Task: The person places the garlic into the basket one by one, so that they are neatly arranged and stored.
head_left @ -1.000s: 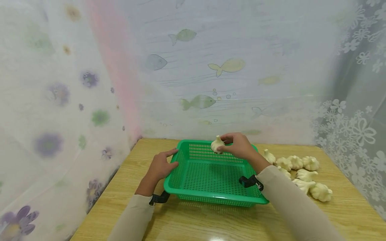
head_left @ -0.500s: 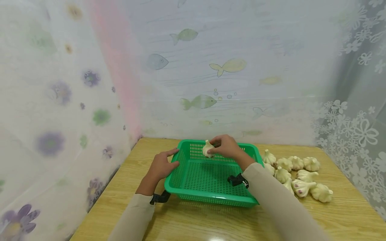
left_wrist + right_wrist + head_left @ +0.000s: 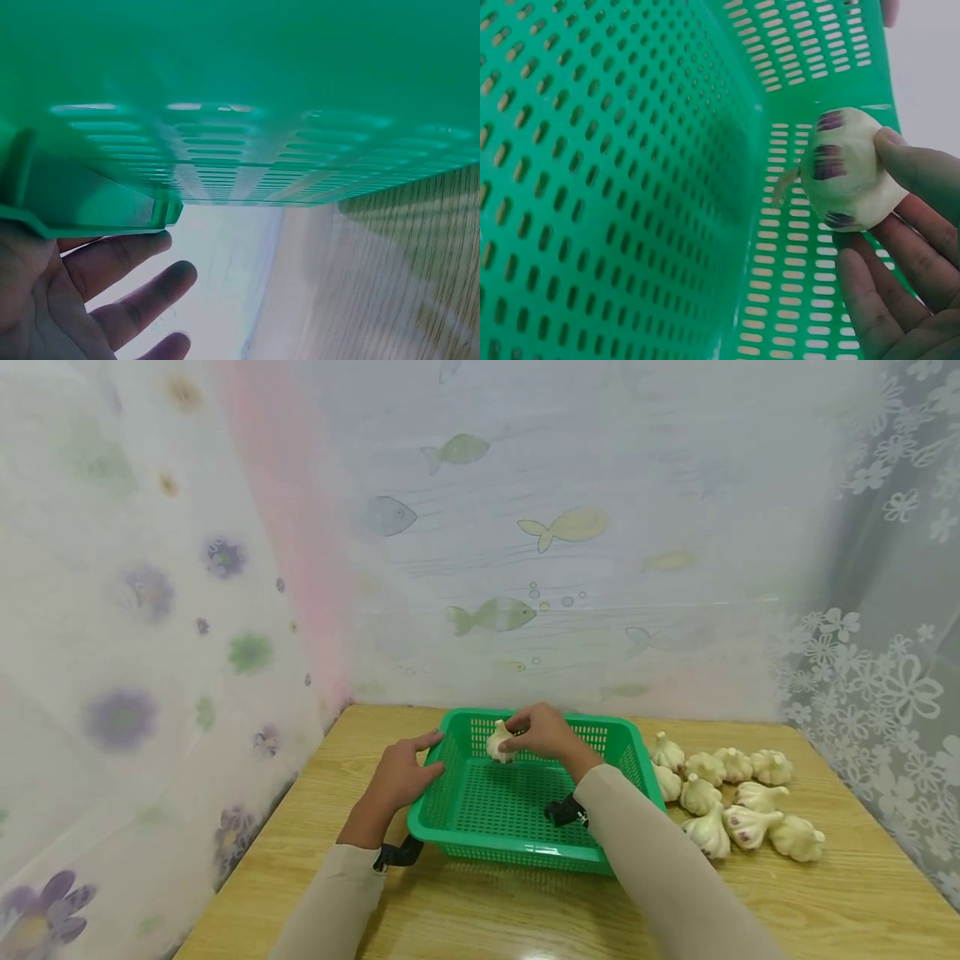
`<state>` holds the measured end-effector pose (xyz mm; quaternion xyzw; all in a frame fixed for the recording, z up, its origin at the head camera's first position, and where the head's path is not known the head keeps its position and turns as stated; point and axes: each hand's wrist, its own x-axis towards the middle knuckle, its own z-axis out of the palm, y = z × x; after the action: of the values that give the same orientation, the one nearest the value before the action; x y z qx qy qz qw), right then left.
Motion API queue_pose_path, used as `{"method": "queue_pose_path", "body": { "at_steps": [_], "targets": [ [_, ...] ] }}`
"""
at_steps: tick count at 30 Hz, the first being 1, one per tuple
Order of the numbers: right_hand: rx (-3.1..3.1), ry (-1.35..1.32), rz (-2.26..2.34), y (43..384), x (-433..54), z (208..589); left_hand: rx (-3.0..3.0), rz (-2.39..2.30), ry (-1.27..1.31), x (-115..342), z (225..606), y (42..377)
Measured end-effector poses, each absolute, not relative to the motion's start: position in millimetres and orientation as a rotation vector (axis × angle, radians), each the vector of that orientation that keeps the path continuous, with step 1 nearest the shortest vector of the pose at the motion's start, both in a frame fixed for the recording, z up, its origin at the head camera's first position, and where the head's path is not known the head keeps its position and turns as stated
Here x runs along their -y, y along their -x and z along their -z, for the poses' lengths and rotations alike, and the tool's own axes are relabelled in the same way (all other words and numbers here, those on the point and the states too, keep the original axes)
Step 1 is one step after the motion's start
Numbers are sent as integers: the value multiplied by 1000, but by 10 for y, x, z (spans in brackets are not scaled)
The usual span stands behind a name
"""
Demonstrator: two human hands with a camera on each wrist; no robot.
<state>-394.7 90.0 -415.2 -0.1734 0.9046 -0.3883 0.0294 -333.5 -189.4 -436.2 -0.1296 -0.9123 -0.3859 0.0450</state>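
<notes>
In the head view my right hand (image 3: 546, 735) holds a garlic bulb (image 3: 500, 744) between thumb and fingers, inside the back left part of a green perforated basket (image 3: 525, 845). The bulb's stalk points up. Purple patches show on the underside of this garlic bulb (image 3: 849, 169) in the right wrist view, where it is held above the basket floor. My left hand (image 3: 401, 772) rests at the basket's left rim. In the left wrist view the fingers of this left hand (image 3: 112, 289) extend loosely apart, just under the rim.
Several garlic bulbs (image 3: 738, 793) lie in a group on the wooden table (image 3: 847, 902), right of the basket. A fish-patterned curtain (image 3: 570, 610) hangs behind the table. A flowered curtain (image 3: 172, 693) runs along the left side.
My right hand has carried the garlic bulb leftward and lower, from over the basket's back rim into the basket. The left hand has stayed at the rim.
</notes>
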Motion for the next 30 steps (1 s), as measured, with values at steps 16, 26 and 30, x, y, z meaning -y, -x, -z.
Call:
{"method": "queue_pose_path", "body": {
  "at_steps": [16, 26, 30],
  "targets": [
    [-2809, 563, 1098, 3934, -560, 4290, 2785, 1139, 454, 1926, 4399, 3342],
    [-2814, 572, 1068, 3920, -540, 4275, 2789, 1123, 499, 1963, 4386, 3370],
    [-2811, 566, 1068, 3930, -537, 4295, 2781, 1130, 494, 1956, 4382, 3366]
  ]
}}
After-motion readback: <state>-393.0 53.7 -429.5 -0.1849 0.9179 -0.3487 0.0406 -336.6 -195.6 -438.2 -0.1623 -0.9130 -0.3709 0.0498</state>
